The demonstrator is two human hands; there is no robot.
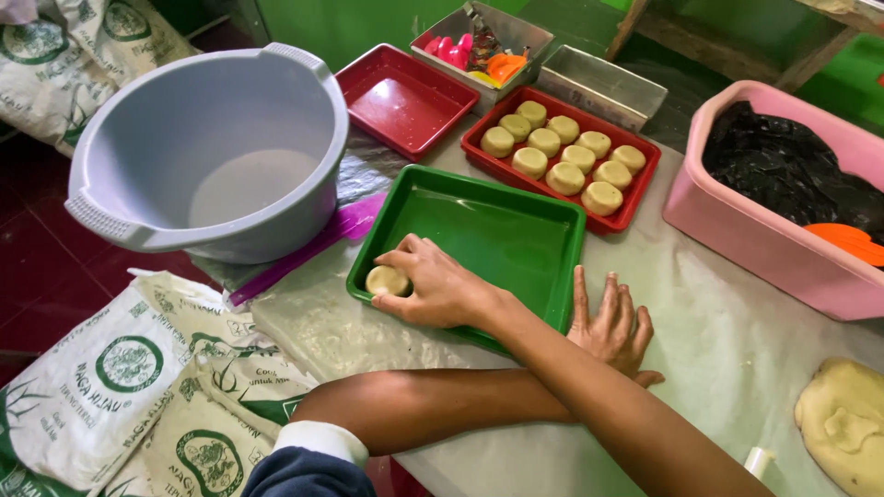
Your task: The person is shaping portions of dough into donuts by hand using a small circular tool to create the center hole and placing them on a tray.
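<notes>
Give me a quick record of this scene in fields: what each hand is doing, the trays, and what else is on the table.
right hand: crossed over to the left, setting a dough round in the green tray
left hand: flat on the table cover, beside that tray
filled red tray: ten dough rounds
second red tray: no dough
grey basin: left of the trays
pink tub: right side, dark contents
dough lump: lower right

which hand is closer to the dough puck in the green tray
The right hand: it crosses over and its fingers touch the dough puck in the near left corner of the green tray. The left hand lies flat on the table, outside the tray.
</notes>
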